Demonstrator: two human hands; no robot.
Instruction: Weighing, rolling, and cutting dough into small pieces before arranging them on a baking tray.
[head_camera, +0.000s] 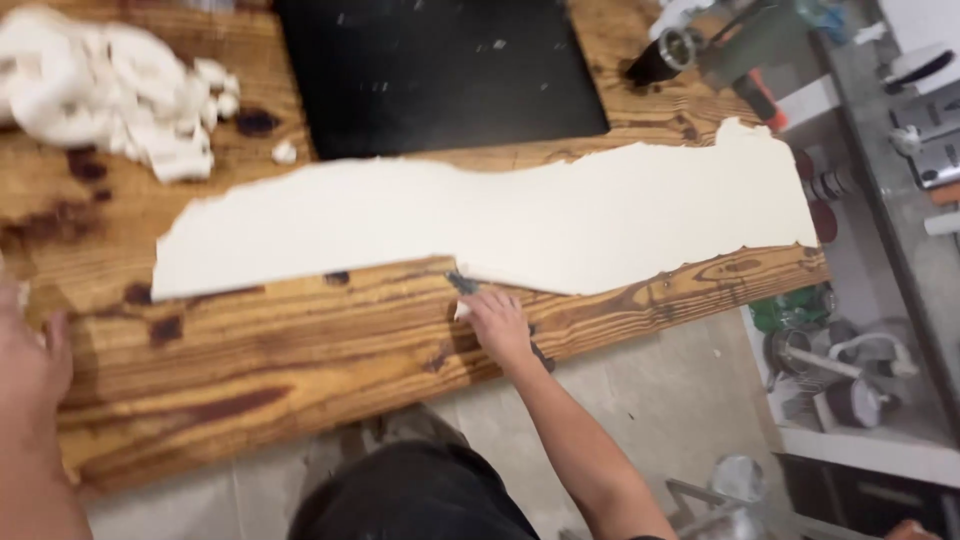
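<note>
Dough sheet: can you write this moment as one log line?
right hand: on small dark tool at the near edge of dough sheet | left hand: resting on wooden table | dough scraps: far left

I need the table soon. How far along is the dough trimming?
Done: the left stretch of the dough sheet has a straight near edge, and scraps are piled far left. In hand: the right hand holds a dark tool at mid-edge. Left: the right stretch looks ragged. The left hand rests on the table.

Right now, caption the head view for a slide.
Right hand presses a small dark tool against the near edge of a long rolled dough sheet on a wooden table; left hand rests nearby.
</note>
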